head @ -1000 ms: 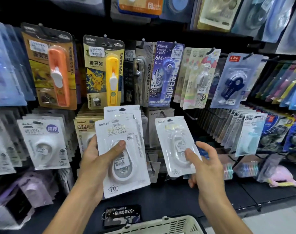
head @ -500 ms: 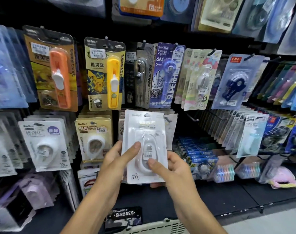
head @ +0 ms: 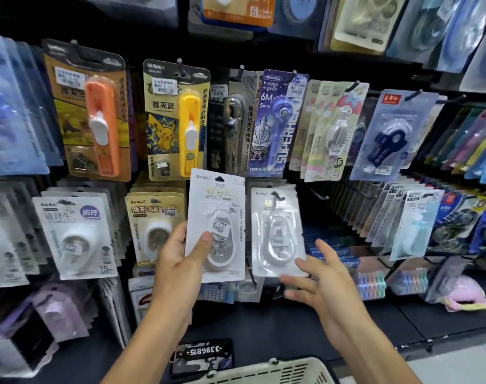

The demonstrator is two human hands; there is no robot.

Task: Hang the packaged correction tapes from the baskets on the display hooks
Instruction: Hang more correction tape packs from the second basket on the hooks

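My left hand clamps one white pack; my right hand, fingers apart, barely touches the hung pack, which could slip off its hook.

I read "BoBo" at the top of the white correction tape pack held up front. The purple hanging card says "6M", "5mm" and "SUPERHERO". The yellow clip-pusher card reads "推夹器". A white pack on the left shows "防掉" and "15m". The dark tag reads "3396815", upside down.
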